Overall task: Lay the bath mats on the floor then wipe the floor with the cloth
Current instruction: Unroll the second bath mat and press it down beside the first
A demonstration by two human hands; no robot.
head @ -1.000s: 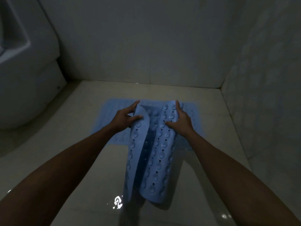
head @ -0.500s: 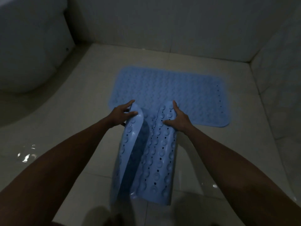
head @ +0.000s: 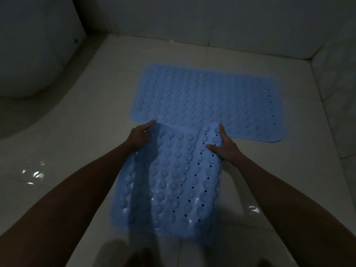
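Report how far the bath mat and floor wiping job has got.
Done: one blue mat lies flat near the back wall. In hand: the left hand and right hand hold the second mat, its right side curled. Left: flattening it, then wiping the wet floor; no cloth shows.

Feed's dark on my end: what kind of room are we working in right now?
Most likely a bathroom or shower area. A pale tiled floor with wet glints meets tiled walls, a white rounded fixture, probably a toilet, sits at left, and two blue studded bath mats lie there.

Two bare forearms, left hand (head: 139, 136), right hand (head: 227, 146), seemingly no sleeves or jewellery
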